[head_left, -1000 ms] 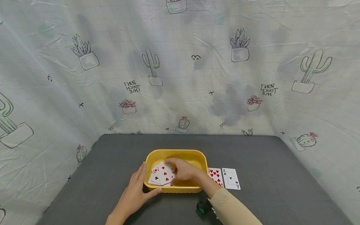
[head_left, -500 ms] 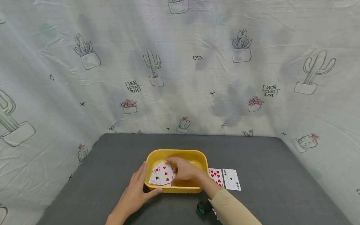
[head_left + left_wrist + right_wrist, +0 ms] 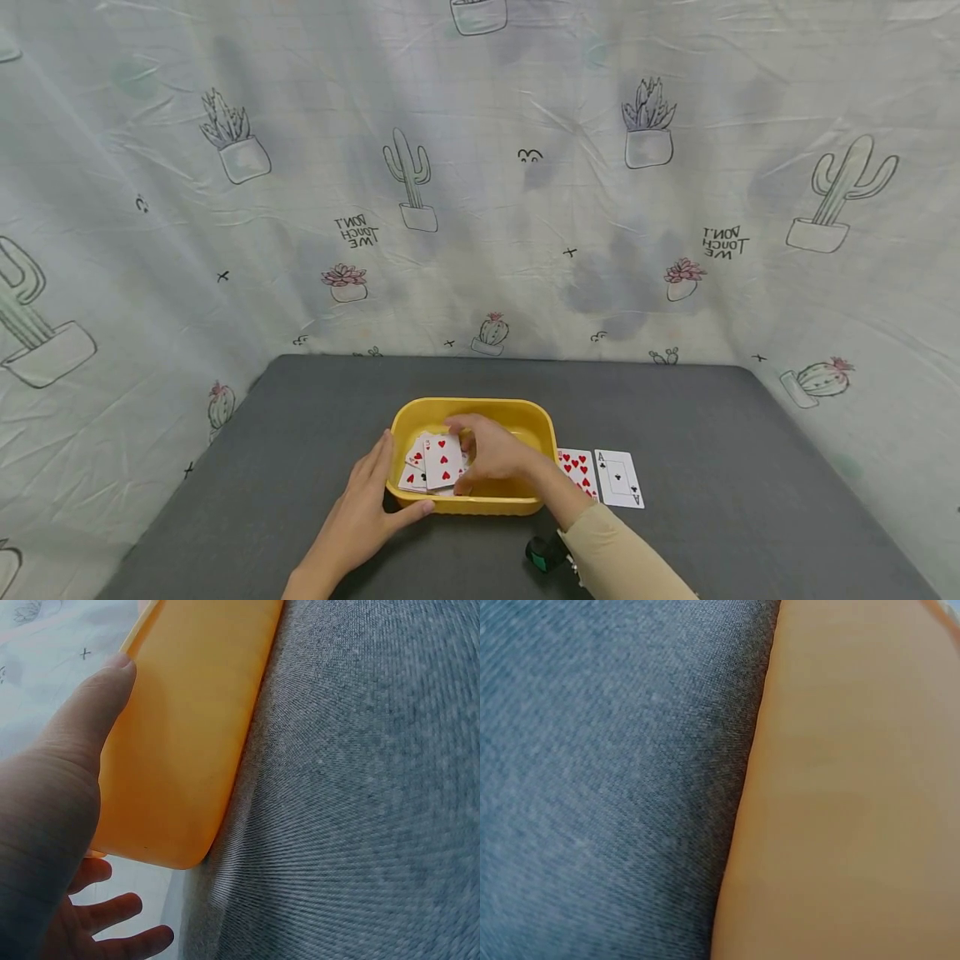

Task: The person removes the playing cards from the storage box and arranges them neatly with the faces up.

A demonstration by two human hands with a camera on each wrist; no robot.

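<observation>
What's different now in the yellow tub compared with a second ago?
The right hand has turned the fanned playing cards in the yellow tub, so the hearts card on top now stands squarer and the fan looks tighter. The left hand stays against the tub's near left corner. The two cards on the table haven't moved.

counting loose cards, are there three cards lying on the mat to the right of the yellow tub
No: the head view shows only two there, a red hearts card and an ace of clubs, beside the yellow tub.
</observation>
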